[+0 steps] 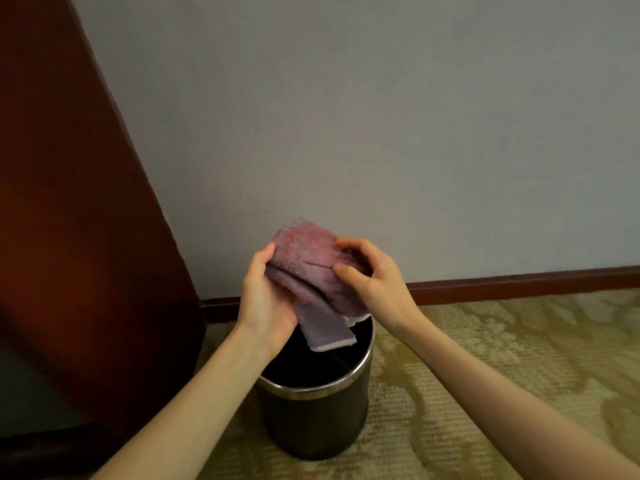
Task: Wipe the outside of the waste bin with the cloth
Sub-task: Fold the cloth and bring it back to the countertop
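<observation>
With our left hand (pixel 268 299) and right hand (pixel 369 275) both gripping the purple cloth (pixel 308 268) above the waste bin (pixel 313 417), we should fold it into a firm pad before wiping its dark side.

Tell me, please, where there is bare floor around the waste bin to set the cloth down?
Bare carpet lies right of the waste bin, up to the skirting board. Left is tight: the wooden panel stands close. Above the bin it is crowded, with the left hand and right hand holding the cloth.
</observation>
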Demonstrator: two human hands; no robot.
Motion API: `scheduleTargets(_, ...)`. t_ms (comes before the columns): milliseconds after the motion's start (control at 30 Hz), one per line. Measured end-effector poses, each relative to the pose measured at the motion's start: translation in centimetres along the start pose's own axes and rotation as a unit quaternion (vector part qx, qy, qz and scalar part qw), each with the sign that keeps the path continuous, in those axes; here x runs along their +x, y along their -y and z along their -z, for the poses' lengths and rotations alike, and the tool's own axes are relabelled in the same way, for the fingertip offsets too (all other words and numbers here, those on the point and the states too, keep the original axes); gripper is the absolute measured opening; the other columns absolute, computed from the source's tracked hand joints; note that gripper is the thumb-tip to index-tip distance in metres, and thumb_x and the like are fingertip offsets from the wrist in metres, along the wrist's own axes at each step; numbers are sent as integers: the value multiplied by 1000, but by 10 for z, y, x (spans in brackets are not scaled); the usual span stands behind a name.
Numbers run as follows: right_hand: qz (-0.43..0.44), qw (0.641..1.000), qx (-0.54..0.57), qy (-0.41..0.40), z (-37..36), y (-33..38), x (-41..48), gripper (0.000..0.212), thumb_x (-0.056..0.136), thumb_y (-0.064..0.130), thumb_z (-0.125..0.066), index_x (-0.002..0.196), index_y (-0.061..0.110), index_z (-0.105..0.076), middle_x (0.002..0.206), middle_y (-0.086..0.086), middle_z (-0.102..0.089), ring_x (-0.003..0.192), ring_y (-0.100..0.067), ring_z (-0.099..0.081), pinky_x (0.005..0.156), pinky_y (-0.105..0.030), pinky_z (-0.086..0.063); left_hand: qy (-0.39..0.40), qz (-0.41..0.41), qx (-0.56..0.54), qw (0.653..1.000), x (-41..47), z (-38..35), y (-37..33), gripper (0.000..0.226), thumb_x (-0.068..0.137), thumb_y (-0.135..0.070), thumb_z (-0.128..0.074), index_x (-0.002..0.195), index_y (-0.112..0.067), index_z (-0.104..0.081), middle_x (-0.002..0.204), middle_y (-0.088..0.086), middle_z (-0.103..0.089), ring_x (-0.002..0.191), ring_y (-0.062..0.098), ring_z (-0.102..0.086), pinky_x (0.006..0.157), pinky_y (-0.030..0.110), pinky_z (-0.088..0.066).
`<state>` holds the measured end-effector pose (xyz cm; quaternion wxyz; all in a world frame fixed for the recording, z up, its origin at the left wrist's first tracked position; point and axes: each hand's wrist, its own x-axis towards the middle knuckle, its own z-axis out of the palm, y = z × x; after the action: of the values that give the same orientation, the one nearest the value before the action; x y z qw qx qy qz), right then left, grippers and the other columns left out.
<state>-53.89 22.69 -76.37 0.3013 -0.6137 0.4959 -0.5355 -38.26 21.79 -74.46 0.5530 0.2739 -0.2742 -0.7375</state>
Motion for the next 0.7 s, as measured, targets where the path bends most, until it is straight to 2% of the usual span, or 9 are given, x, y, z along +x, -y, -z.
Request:
scheduleTargets(33, -12, 1000, -4, -8, 2, -2, 5, 40, 77, 33, -67, 115, 23, -61, 117, 4, -65, 109, -5, -59, 95, -25, -45, -3, -10, -10, 1000, 2, -2, -5, 46, 95, -34, -37, 114, -2, -64, 111, 20, -71, 106, 30, -67, 101, 43, -45)
scheduleTargets(100, -55, 998, 19, -12, 4, -5, 15, 47, 78, 37, -73, 121, 22, -58, 122, 1, -62, 113, -8, -57, 99, -29, -44, -16, -25, -20, 999, 7, -7, -14, 49, 94, -32, -38, 125, 0, -58, 122, 22, -65, 115, 32, -62, 104, 45, -43)
scheduleTargets(167, -126, 987, 104, 9, 4, -2, 23, 63, 73, 43, -74, 129, 23, -53, 131, -2, -59, 117, -11, -57, 104, -35, -44, -29, -33, -22, 999, 11, -13, -23, 53, 93, -30, -37, 134, 1, -51, 132, 25, -57, 124, 36, -54, 109, 48, -37)
scheduleTargets(267, -238, 920, 304, 65, -3, 7, 37, 67, 68, 42, -73, 130, 24, -53, 133, -4, -60, 120, -23, -58, 103, -52, -42, -43, -35, -33, 998, 17, -25, -35, 54, 92, -27, -35, 134, 3, -50, 130, 25, -57, 127, 38, -50, 110, 48, -36)
scheduleTargets(333, -255, 886, 382, 70, -7, 18, 49, 65, 71, 32, -72, 131, 15, -54, 132, -13, -60, 122, -34, -55, 104, -59, -38, -55, -33, -37, 997, 20, -35, -48, 53, 90, -24, -34, 133, 3, -50, 128, 24, -58, 127, 39, -50, 110, 49, -35)
scheduleTargets(467, -241, 883, 399, 48, -4, 53, 74, 62, 69, 24, -77, 124, 3, -58, 121, -20, -65, 113, -35, -61, 98, -48, -48, -75, -45, -8, 996, 26, -59, -86, 47, 87, -16, -33, 125, 1, -55, 122, 21, -60, 120, 36, -54, 109, 46, -38)
scheduleTargets(567, -250, 896, 366, 18, 5, 85, 95, 68, 52, 33, -87, 110, 6, -65, 107, -15, -72, 99, -27, -69, 79, -34, -56, -74, -34, 36, 996, 26, -80, -121, 51, 85, -10, -34, 130, 6, -52, 131, 24, -57, 125, 38, -51, 112, 46, -34)
scheduleTargets(633, -258, 899, 354, 11, 14, 108, 108, 71, 46, 36, -89, 107, 7, -66, 102, -13, -74, 95, -24, -71, 73, -31, -56, -80, -16, 69, 994, 24, -96, -143, 52, 85, -7, -35, 133, 7, -50, 135, 25, -54, 127, 38, -50, 113, 46, -34)
scheduleTargets(700, -269, 896, 352, 5, 23, 135, 120, 71, 47, 35, -88, 108, 7, -66, 100, -13, -75, 92, -24, -72, 70, -30, -56, -89, -6, 108, 990, 22, -114, -166, 47, 85, -5, -36, 127, 2, -55, 127, 21, -60, 114, 34, -58, 102, 41, -42)
